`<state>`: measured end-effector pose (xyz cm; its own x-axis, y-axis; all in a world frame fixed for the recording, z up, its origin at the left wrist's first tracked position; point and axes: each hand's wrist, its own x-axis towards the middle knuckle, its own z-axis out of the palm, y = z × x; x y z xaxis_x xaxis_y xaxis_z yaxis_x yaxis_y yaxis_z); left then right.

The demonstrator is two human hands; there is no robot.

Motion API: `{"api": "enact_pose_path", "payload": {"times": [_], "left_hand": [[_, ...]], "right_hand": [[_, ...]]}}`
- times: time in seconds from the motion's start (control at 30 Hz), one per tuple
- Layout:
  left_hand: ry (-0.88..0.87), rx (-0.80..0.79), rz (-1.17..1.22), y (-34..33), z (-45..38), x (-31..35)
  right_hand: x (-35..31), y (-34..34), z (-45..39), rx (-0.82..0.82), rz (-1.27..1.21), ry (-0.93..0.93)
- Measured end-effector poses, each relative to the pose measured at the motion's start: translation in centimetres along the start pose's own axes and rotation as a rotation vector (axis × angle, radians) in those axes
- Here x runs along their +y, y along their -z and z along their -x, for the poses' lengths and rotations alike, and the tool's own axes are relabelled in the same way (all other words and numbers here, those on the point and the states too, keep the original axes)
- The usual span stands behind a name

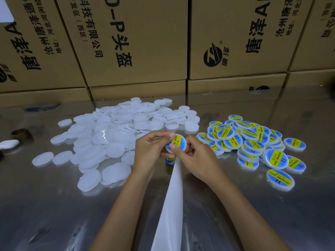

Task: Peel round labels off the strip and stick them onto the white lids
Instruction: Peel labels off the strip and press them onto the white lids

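Both hands meet over the middle of the steel table. My left hand (152,151) and my right hand (196,156) grip one white lid (181,143) that carries a blue and yellow round label. Thumbs and forefingers press on the label's face. The white backing strip (172,201) hangs from under the hands down toward me, and a blue label (169,160) on it peeks out just below the hands. A heap of plain white lids (116,134) lies to the left. A heap of labelled lids (253,144) lies to the right.
Stacked cardboard boxes (137,44) wall off the back of the table (54,205). At the far left edge lie a small white case (9,144) and a dark ring of tape (20,134).
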<state>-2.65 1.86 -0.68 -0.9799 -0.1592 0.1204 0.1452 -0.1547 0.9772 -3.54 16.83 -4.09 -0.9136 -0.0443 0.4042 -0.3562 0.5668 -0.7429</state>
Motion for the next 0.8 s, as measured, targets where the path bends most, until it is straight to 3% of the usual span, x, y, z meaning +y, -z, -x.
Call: {"api": "enact_pose_path", "payload": {"times": [0.4,0.67,0.8], "left_hand": [[0.041,-0.286,-0.036,-0.37,0.44,-0.07],[0.027,-0.116,-0.001,-0.34,0.34,-0.14],[-0.007,0.011,-0.019,0.12,0.24,-0.36]], "right_hand": [[0.21,0.60,-0.55,0.141,0.004,0.003],[-0.02,0.26,-0.58,0.079,-0.077,0.019],[-0.07,0.08,-0.16,-0.001,0.145,0.046]]}}
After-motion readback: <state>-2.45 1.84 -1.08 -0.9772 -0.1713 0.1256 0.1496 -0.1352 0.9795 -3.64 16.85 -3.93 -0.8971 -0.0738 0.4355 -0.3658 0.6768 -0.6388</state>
